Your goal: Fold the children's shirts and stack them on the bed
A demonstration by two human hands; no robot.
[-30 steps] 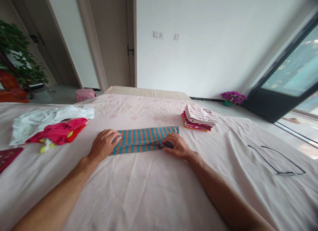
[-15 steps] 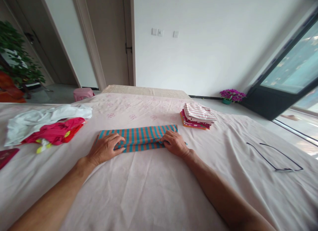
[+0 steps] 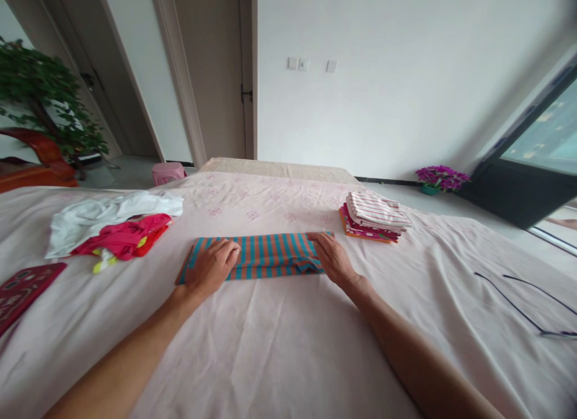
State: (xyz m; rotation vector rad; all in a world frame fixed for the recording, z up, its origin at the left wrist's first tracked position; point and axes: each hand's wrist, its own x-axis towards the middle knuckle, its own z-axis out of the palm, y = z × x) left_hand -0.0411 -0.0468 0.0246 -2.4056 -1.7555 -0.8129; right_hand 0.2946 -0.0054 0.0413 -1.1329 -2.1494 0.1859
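Observation:
A folded garment with teal and orange-brown stripes (image 3: pixel 270 250) lies as a long, narrow strip on the pale pink bedsheet (image 3: pixel 270 353). My left hand (image 3: pixel 215 264) is closed at the strip's left end, its fingers curled down onto the fabric and the fingertips hidden. At the other end, my right hand (image 3: pixel 332 258) lies palm down with its fingers stretched over the cloth. The fabric is bunched into small creases beside the right fingers. Just beyond that hand stands a neat stack of folded clothes (image 3: pixel 376 214), with a red-and-white striped piece on top.
White clothing (image 3: pixel 112 211) and red clothing (image 3: pixel 130 232) lie heaped at the left. A dark red patterned flat item (image 3: pixel 27 290) is near the left edge. Eyeglasses (image 3: pixel 536 323) rest at the right. On the floor are a pink stool (image 3: pixel 167 172) and purple flowers (image 3: pixel 442 177).
My right fingers have let go of the near fold and stretched out flat on the cloth. The left hand has shifted slightly on the strip. The view has turned a little left.

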